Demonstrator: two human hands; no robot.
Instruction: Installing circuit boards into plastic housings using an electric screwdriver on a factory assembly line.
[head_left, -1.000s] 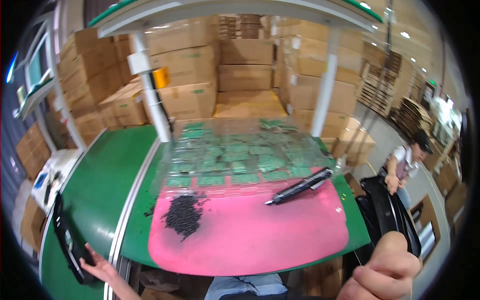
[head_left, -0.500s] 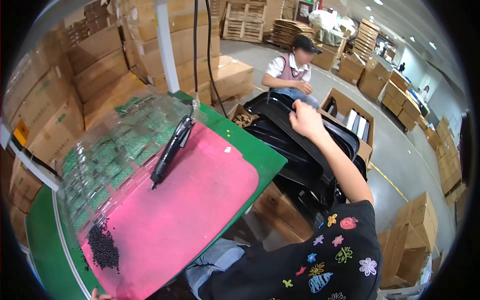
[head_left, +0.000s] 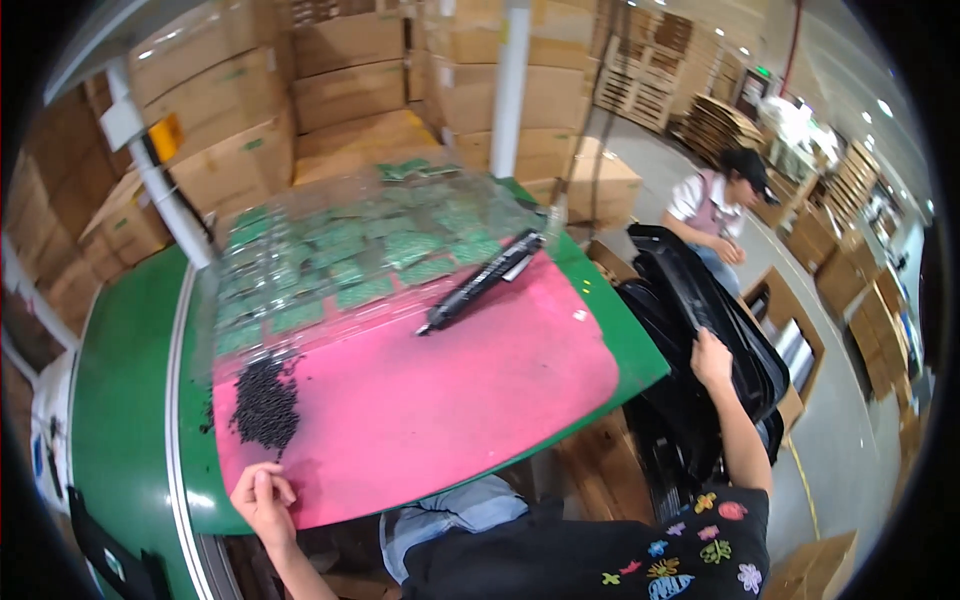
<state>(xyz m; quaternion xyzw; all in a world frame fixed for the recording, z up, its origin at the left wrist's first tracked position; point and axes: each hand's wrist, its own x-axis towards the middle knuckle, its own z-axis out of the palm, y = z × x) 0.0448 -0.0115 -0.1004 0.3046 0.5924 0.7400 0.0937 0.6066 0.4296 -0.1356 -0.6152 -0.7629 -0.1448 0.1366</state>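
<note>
My left hand point(head_left: 262, 500) rests on the near edge of the pink mat point(head_left: 450, 390), fingers curled, just below a heap of small black parts point(head_left: 263, 403). Off the table's right side, my right hand point(head_left: 712, 360) grips the rim of a stack of black plastic trays point(head_left: 700, 330). A black electric screwdriver point(head_left: 480, 280) lies across the far part of the mat. Behind it, clear bags of green parts point(head_left: 340, 260) are spread out.
The green table point(head_left: 125, 400) carries the mat. Cardboard boxes point(head_left: 340, 70) are stacked behind it, with a white post point(head_left: 510, 90) between them. A person in a dark cap point(head_left: 722, 205) sits to the right among open boxes point(head_left: 790, 340). Wooden pallets point(head_left: 720, 120) stand further back.
The view swung right toward the trays, then partly back to the table. My right hand stays on the black trays; my left hand now rests on the mat's near edge.
</note>
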